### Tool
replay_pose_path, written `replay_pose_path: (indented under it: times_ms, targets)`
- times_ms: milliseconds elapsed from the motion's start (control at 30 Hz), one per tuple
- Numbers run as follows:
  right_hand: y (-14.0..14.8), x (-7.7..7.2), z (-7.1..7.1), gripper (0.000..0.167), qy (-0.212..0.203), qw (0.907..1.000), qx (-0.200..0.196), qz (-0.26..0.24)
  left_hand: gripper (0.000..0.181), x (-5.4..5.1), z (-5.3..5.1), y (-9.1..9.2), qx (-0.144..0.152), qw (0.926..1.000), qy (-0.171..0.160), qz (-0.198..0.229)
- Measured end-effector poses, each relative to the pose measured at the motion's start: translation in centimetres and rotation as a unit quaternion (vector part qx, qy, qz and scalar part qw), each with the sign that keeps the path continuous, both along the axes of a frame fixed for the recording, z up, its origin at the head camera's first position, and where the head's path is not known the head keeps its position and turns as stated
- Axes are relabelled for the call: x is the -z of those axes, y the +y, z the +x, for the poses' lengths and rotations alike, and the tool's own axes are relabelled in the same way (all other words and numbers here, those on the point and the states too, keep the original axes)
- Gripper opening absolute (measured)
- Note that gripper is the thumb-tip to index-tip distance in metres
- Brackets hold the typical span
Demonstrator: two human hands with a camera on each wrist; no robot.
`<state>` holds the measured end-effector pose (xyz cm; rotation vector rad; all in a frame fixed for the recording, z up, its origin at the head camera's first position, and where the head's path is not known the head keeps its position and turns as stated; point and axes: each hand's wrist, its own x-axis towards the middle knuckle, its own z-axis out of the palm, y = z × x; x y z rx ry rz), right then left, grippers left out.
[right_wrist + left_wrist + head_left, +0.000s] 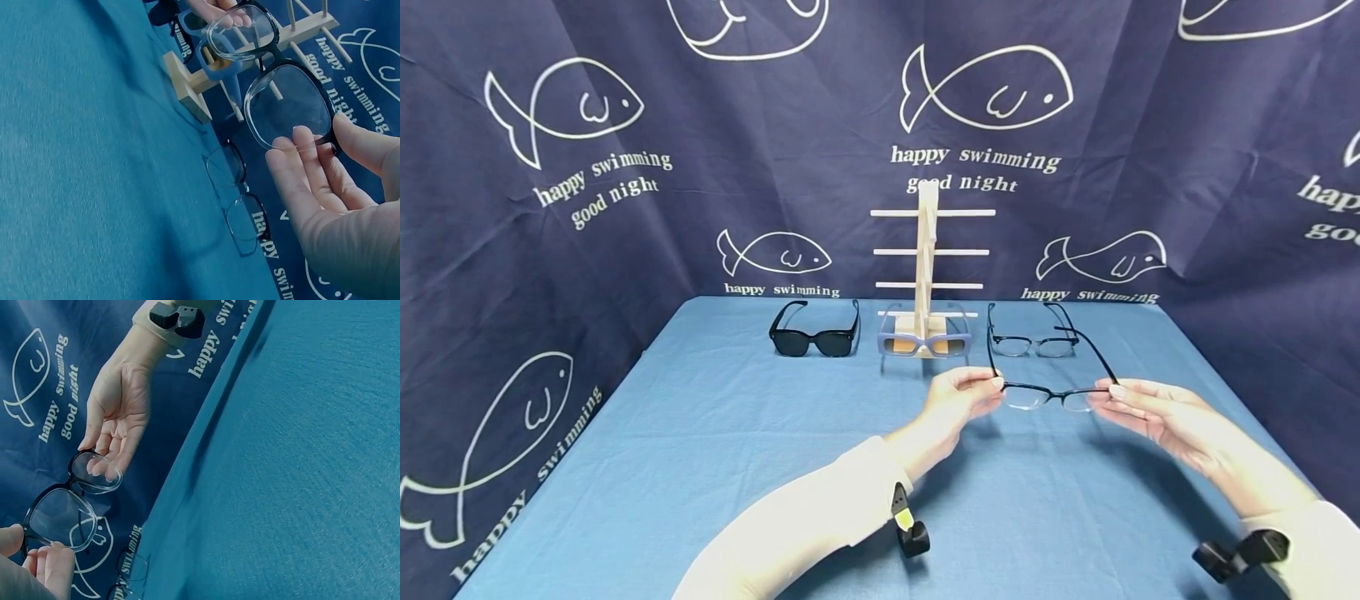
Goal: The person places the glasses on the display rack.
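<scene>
The left hand [958, 398] and right hand [1167, 418] pinch black-and-clear eyeglasses [1056, 394] above the counter [670, 458], nearer its right edge.

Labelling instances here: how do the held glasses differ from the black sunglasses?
Lenses: the held glasses are clear, the black sunglasses dark.
Pose: the left hand and right hand hold the held glasses up by the sides; the black sunglasses rest on the blue cloth.
Shared: unfolded temples, black on both frames.

Dark-framed glasses [273, 56] between both hands [344, 231]
</scene>
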<state>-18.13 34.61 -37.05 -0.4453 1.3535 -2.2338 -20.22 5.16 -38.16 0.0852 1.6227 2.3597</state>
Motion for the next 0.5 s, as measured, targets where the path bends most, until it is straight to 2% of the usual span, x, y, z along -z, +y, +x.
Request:
replay_pose_path:
  times_ms: [267,500]
  targets:
    - [-0.8,-0.7,0.1,0.040,0.028,0.9995,0.002,0.012,0.023,-0.9,0.1,-0.7,-0.010,0.9999,0.004,0.006]
    - [-1.2,-1.0,0.1,0.041,0.024,0.9996,-0.011,-0.005,0.025,-1.1,0.3,-1.0,-0.014,0.9997,0.017,0.008]
